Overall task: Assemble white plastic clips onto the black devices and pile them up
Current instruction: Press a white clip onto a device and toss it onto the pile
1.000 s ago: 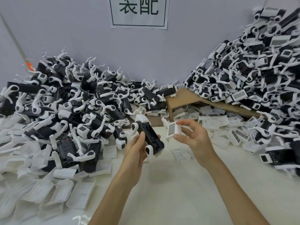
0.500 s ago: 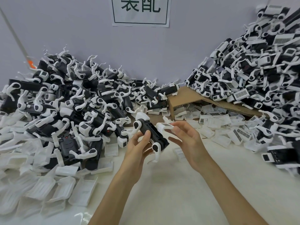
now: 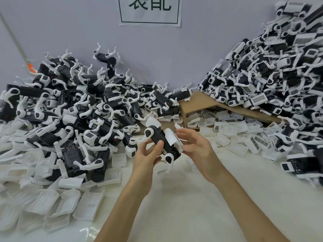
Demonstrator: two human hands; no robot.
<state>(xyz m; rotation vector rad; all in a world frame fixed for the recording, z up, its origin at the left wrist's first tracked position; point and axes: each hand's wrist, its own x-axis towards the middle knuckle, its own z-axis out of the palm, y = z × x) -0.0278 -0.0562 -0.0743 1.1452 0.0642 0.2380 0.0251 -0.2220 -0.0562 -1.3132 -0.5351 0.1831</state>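
The fitting step is in hand. The white curved plastic clip [image 3: 172,137] lies on the black oblong plastic device [image 3: 161,139], held up over the white counter [image 3: 174,198]. The left hand [image 3: 146,158] grips the device, its fingers [image 3: 158,146] curled round the body. The right hand [image 3: 198,151] pinches the clip lightly between forefinger and thumb, the other fingers loosely spread. Next it needs a firm press to seat the clip (whether it has latched, I cannot tell). Then it goes onto a heap of black-and-white devices [image 3: 262,75].
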